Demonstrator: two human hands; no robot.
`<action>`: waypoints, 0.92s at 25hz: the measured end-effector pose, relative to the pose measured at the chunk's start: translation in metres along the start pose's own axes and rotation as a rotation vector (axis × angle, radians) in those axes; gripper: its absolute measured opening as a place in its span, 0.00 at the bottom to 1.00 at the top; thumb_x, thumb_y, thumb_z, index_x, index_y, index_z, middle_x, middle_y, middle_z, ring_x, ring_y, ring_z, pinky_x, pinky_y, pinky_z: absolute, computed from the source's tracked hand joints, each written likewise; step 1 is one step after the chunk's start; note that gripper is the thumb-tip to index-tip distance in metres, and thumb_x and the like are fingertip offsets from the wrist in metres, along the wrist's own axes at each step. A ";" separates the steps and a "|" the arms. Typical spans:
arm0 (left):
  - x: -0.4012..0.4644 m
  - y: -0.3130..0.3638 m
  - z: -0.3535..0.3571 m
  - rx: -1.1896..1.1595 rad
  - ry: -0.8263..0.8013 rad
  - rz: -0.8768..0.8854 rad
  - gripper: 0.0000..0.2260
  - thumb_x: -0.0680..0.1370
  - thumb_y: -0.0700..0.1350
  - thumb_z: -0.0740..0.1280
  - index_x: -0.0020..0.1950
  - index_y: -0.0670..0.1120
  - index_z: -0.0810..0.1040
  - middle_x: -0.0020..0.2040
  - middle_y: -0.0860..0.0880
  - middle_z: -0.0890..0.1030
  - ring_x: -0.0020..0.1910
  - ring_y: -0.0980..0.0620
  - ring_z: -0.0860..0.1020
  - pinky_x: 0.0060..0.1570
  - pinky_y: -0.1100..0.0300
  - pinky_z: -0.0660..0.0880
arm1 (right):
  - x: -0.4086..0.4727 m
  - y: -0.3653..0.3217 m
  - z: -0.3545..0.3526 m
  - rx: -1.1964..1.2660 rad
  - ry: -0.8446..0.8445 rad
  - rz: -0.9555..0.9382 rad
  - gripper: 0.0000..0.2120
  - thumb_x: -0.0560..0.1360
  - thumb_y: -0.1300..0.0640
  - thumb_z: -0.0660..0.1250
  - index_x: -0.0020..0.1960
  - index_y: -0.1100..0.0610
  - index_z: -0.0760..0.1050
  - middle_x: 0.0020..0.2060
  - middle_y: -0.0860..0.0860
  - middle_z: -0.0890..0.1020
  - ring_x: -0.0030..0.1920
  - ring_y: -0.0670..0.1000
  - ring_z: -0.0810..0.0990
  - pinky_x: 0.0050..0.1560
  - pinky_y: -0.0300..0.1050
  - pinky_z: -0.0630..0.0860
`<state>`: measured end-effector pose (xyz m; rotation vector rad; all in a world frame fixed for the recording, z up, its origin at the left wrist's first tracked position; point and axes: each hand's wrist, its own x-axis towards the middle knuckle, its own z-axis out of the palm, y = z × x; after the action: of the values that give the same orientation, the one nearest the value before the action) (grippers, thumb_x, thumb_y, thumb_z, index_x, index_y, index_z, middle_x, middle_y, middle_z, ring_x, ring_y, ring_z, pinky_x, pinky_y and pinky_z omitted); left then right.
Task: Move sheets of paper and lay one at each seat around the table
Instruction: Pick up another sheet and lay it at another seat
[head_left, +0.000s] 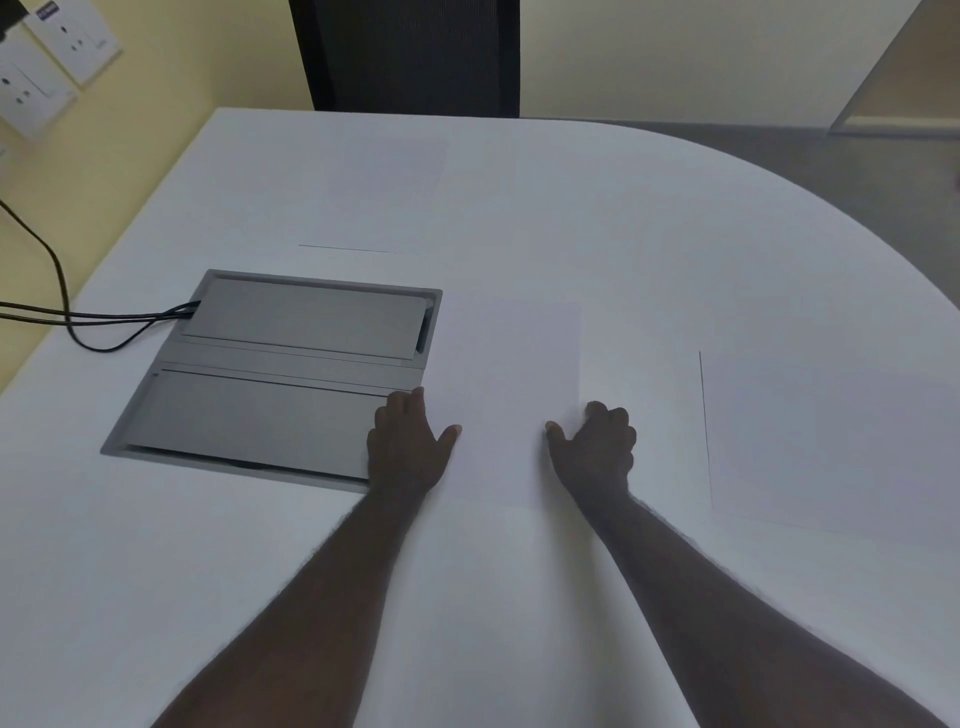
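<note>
1. Both bare arms reached out over the white table (519, 597), and the two hands flanked a sheet of paper (511, 395) lying flat in the middle.
2. The left hand (408, 441) sat at that sheet's left edge, fingers curled under and knuckles down, thumb stretched right onto the paper; part of the hand overlapped the corner of the grey cable box (275, 374) set into the tabletop.
3. The right hand (597, 447) sat at the sheet's right edge, fingers curled, thumb pointing left onto the paper. Whether either hand actually pinched the sheet or only pressed on it could not be told.
4. A second sheet (831, 441) lay flat to the right, well apart from the middle one, its left edge showing as a thin dark line.
5. A third sheet (379, 197) lay at the far side, in front of the black chair (410, 52) pushed up to the table's far edge; only its near edge showed clearly.
6. Black cables (78, 317) ran from the cable box's upper flap off the table's left side.
7. Wall sockets (47, 62) showed at top left; a small dark label sat on one plate, its writing too blurred to read.
</note>
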<state>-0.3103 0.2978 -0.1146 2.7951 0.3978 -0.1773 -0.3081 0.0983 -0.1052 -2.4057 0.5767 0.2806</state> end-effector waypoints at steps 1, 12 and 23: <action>0.002 0.002 0.000 0.001 -0.004 -0.016 0.30 0.76 0.57 0.67 0.72 0.44 0.65 0.66 0.44 0.69 0.64 0.42 0.69 0.58 0.49 0.69 | 0.001 -0.002 0.001 0.028 -0.012 0.021 0.24 0.75 0.47 0.67 0.64 0.62 0.69 0.60 0.57 0.71 0.63 0.60 0.68 0.56 0.55 0.70; 0.004 0.009 -0.002 0.097 -0.002 -0.080 0.29 0.75 0.60 0.68 0.70 0.47 0.68 0.64 0.46 0.70 0.62 0.44 0.71 0.55 0.50 0.69 | 0.012 -0.027 0.006 0.250 -0.076 0.282 0.26 0.70 0.46 0.70 0.60 0.62 0.71 0.60 0.56 0.69 0.63 0.60 0.68 0.57 0.60 0.75; 0.007 0.008 0.001 0.058 0.033 -0.100 0.29 0.73 0.59 0.71 0.70 0.49 0.71 0.63 0.48 0.71 0.61 0.45 0.71 0.56 0.51 0.68 | 0.019 -0.030 0.005 0.301 -0.073 0.355 0.26 0.70 0.46 0.70 0.61 0.61 0.70 0.61 0.55 0.67 0.64 0.58 0.67 0.58 0.62 0.74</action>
<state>-0.3014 0.2917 -0.1142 2.8401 0.5488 -0.1673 -0.2776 0.1159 -0.0990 -1.9891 0.9422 0.3995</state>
